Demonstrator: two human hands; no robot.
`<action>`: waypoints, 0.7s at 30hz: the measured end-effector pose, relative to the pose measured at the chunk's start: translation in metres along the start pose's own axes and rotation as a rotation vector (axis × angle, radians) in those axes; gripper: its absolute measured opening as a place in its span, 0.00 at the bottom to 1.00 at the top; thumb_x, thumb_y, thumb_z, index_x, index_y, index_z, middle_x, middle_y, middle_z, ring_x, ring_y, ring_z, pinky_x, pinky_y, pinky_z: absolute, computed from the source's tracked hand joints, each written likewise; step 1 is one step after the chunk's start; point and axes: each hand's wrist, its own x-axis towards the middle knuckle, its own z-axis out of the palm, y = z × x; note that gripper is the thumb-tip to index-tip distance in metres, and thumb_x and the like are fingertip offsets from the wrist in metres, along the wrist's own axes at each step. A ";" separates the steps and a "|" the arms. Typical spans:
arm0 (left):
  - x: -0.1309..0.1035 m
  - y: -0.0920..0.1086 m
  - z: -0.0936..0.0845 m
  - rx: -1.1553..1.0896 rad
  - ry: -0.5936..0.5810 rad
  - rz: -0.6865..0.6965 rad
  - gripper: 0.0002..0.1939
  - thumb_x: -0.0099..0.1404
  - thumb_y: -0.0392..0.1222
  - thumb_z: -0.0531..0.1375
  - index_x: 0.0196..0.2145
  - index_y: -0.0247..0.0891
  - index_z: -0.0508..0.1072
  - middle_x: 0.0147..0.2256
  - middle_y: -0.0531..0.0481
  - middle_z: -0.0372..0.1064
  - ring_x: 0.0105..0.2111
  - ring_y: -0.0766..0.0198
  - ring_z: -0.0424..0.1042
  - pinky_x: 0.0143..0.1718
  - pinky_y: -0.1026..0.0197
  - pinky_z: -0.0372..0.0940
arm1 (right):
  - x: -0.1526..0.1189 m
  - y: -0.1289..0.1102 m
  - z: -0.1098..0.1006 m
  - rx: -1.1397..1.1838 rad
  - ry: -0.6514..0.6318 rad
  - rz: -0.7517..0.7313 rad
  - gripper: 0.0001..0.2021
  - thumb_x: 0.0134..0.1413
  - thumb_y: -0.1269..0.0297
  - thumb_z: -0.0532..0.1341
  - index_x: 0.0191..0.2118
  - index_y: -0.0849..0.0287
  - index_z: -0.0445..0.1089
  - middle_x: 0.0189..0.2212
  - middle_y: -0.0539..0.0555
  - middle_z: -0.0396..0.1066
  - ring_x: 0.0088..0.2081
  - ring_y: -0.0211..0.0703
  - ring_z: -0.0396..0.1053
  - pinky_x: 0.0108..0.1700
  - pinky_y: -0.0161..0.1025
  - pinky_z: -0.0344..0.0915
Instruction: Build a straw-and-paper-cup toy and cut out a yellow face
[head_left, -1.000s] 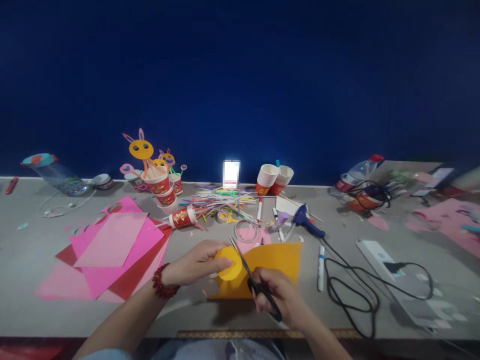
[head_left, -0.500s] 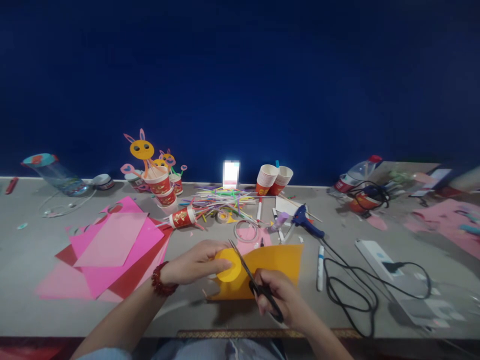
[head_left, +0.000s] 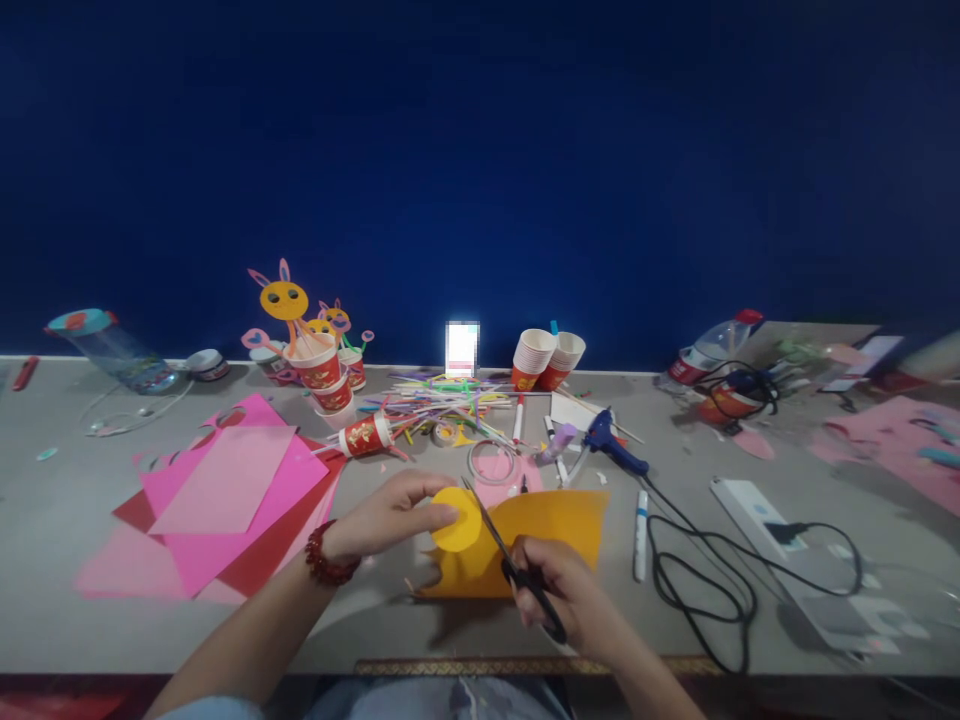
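Observation:
A round yellow paper disc [head_left: 459, 522] is pinched at its left edge between the thumb and fingers of my left hand [head_left: 397, 512]. My right hand [head_left: 555, 585] grips black-handled scissors [head_left: 537, 592], whose blades point up and left along the disc's right edge. Whether the blades are fully closed I cannot tell. Beneath both lies a larger orange-yellow paper sheet [head_left: 559, 515], curled up at its right side and cut away at its left edge. Just behind the sheet are a pink paper piece [head_left: 495, 492] and a roll of clear tape [head_left: 492, 462].
Pink and red paper sheets [head_left: 225, 490] lie to the left. Behind stand paper cups with bunny figures [head_left: 315, 372], a pile of coloured sticks [head_left: 450, 395] and stacked cups [head_left: 534, 358]. A blue glue gun [head_left: 611, 440], marker [head_left: 640, 535], looped cable [head_left: 660, 590] and power strip [head_left: 780, 560] are right.
My left hand and the disc have shifted slightly upward, with the thumb drawn back toward the disc's left edge. The scissors have barely moved.

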 end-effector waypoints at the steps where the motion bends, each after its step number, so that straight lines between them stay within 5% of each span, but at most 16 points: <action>1: -0.001 -0.001 0.002 -0.003 0.043 0.001 0.17 0.70 0.52 0.56 0.38 0.35 0.75 0.36 0.48 0.72 0.36 0.62 0.68 0.41 0.62 0.64 | 0.000 0.001 0.001 0.001 0.009 -0.002 0.28 0.45 0.34 0.64 0.26 0.55 0.54 0.19 0.44 0.60 0.20 0.34 0.58 0.24 0.31 0.54; 4: -0.004 -0.001 0.007 0.042 0.096 0.018 0.18 0.71 0.53 0.54 0.38 0.35 0.74 0.38 0.47 0.71 0.38 0.61 0.68 0.42 0.61 0.63 | -0.001 0.001 0.004 0.020 0.019 -0.010 0.28 0.45 0.35 0.64 0.26 0.54 0.54 0.19 0.43 0.59 0.20 0.34 0.57 0.24 0.32 0.53; 21: -0.002 0.006 0.004 0.087 -0.003 0.091 0.15 0.73 0.48 0.50 0.35 0.36 0.69 0.35 0.50 0.66 0.35 0.64 0.64 0.40 0.62 0.59 | 0.001 0.002 0.007 0.131 -0.005 -0.019 0.30 0.45 0.32 0.64 0.26 0.56 0.57 0.21 0.45 0.61 0.20 0.33 0.60 0.24 0.32 0.59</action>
